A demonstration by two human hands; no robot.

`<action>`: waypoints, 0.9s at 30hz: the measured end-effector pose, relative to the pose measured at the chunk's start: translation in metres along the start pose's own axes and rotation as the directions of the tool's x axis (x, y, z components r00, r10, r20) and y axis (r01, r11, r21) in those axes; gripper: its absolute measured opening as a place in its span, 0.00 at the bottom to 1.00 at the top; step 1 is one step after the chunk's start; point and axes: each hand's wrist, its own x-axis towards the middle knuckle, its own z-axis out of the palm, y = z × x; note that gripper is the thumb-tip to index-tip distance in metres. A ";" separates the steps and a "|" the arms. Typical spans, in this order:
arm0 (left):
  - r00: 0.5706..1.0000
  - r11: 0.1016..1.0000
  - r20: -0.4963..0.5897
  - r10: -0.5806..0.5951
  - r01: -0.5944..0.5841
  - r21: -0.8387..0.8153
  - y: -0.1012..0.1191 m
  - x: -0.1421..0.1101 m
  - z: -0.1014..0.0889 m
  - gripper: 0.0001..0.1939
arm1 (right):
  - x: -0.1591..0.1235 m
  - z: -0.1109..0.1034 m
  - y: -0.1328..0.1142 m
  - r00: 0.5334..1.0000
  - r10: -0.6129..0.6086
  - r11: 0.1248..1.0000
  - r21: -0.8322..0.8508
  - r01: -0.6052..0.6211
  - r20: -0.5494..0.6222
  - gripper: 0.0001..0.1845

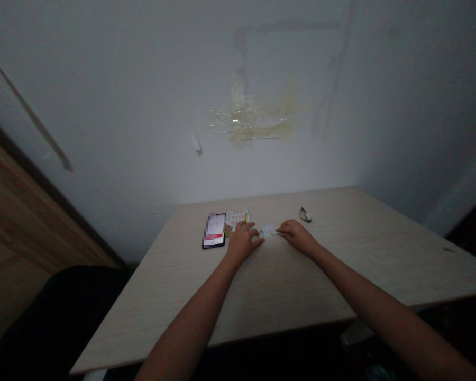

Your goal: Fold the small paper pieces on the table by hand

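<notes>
The pale wall (143,106), marked by yellowed tape (257,127), is met by the light wood-grain surface (285,296), on which everything is laid. Over it both arms are stretched forward. The left hand (244,241) is held with its fingers spread, thumb and forefinger by the left end of a small piece (268,231); whether that end is gripped cannot be told. The fingertips of the right hand (297,235) are drawn together and appear to be closed on its right end. A phone (216,233) is laid left of the left hand, with a printed sheet (236,216) just beside it, partly covered by the left fingers. The small piece, green and white, is found between the two hands, low over the surface. For good handling, both ends are best kept level, light pressure used and the middle left uncovered; so thin a piece could probably be creased by a hard pull. Beyond the right hand, a crumpled scrap (305,215) is left apart, best not brushed.
</notes>
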 end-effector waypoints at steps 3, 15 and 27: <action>1.000 0.999 0.018 -0.021 0.022 -0.023 0.000 0.001 0.000 0.11 | 0.000 -0.001 -0.001 1.000 0.009 0.999 -0.051 -0.010 -0.009 0.12; 0.995 0.995 -0.023 0.096 -0.095 0.032 0.001 0.004 -0.001 0.07 | 0.002 -0.012 -0.008 0.987 -0.159 0.952 -0.263 0.156 0.010 0.08; 0.974 0.967 -0.038 0.223 -0.217 0.131 0.000 0.008 -0.001 0.07 | 0.006 -0.015 -0.014 0.988 -0.150 0.938 -0.313 0.151 0.029 0.07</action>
